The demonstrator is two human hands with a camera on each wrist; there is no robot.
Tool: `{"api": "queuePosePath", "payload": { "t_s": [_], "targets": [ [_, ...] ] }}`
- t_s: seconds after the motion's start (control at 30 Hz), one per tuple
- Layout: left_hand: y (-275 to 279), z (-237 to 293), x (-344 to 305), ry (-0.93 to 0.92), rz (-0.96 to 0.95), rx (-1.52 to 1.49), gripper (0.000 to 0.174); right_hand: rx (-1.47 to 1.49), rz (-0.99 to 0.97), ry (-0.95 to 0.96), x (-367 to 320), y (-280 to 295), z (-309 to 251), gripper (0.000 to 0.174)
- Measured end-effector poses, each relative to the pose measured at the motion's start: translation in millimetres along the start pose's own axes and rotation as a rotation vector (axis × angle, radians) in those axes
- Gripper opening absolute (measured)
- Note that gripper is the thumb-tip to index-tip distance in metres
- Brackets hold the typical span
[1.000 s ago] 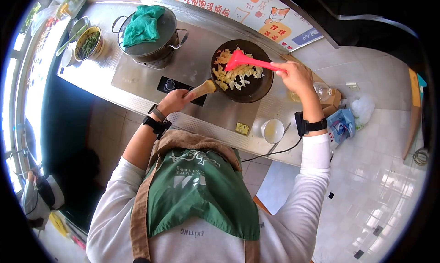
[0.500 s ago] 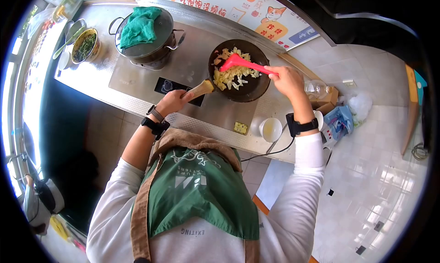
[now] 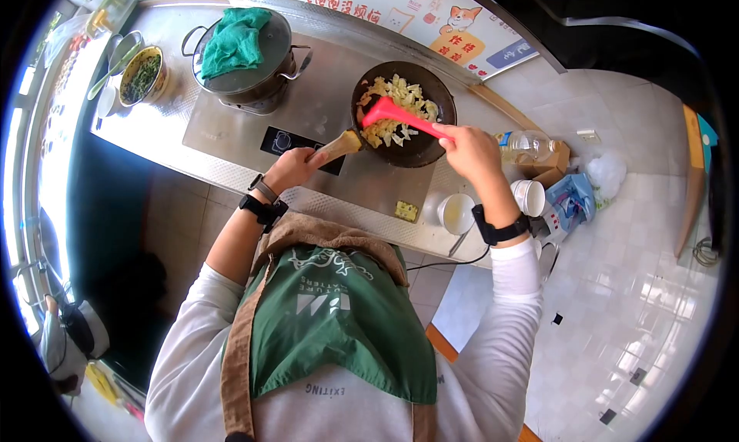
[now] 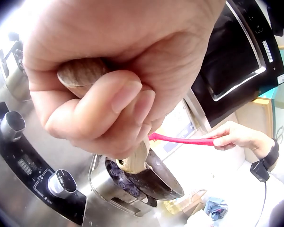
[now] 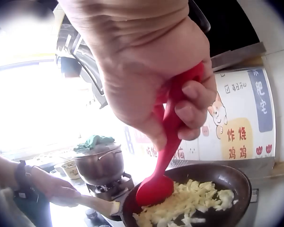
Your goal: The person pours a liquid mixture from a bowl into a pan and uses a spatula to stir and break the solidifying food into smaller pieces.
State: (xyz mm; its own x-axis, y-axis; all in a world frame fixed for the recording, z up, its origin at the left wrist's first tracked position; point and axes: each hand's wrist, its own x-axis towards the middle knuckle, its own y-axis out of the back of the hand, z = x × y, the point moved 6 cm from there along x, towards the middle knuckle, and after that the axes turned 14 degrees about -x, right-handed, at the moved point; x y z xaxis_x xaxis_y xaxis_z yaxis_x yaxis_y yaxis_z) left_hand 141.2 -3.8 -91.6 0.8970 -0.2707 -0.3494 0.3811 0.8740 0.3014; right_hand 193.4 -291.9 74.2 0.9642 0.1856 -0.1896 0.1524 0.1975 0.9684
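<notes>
My left hand (image 3: pixel 291 169) grips the wooden handle (image 3: pixel 339 146) of a dark frying pan (image 3: pixel 422 151); in the left wrist view the handle's end (image 4: pixel 83 75) pokes out of the curled fingers. The pan stands over a burner unit (image 4: pixel 99 182). Chopped pale yellow and white food (image 3: pixel 408 95) lies inside it. My right hand (image 3: pixel 471 152) holds a red spatula (image 3: pixel 412 119) by its shaft, angled down into the pan. In the right wrist view the spatula's broad head (image 5: pixel 154 190) rests among the food at the pan's handle side, hiding some pieces.
Left of the pan stands a lidded pot (image 3: pixel 271 78) topped by a green cloth (image 3: pixel 231 43). Farther left is a bowl (image 3: pixel 158 89) of chopped greens. A white bowl (image 3: pixel 446 217) and a small yellow-green block (image 3: pixel 406 211) sit near the counter's front edge, with a clear bottle (image 3: pixel 527 145) at right.
My right hand has come left and closer to my body, drawing the spatula head toward the pan's handle side. The food has shifted a little; my left hand keeps its grip on the handle.
</notes>
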Motion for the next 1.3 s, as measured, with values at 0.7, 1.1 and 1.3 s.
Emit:
{"api": "queuePosePath", "payload": {
  "t_s": [0.7,1.1,1.3],
  "targets": [
    [-6,-6,-2,0.022,0.021,-0.025,0.053,-0.033,0.15,-0.058,-53,12,3,0.028],
    [-23,7,-12,0.122,-0.084,-0.115,0.053,0.064,0.165,-0.376,-21,-39,22,0.027],
    [-27,7,-17,0.179,-0.143,-0.221,0.048,0.099,0.049,-0.235,-50,-22,7,0.028]
  ]
}}
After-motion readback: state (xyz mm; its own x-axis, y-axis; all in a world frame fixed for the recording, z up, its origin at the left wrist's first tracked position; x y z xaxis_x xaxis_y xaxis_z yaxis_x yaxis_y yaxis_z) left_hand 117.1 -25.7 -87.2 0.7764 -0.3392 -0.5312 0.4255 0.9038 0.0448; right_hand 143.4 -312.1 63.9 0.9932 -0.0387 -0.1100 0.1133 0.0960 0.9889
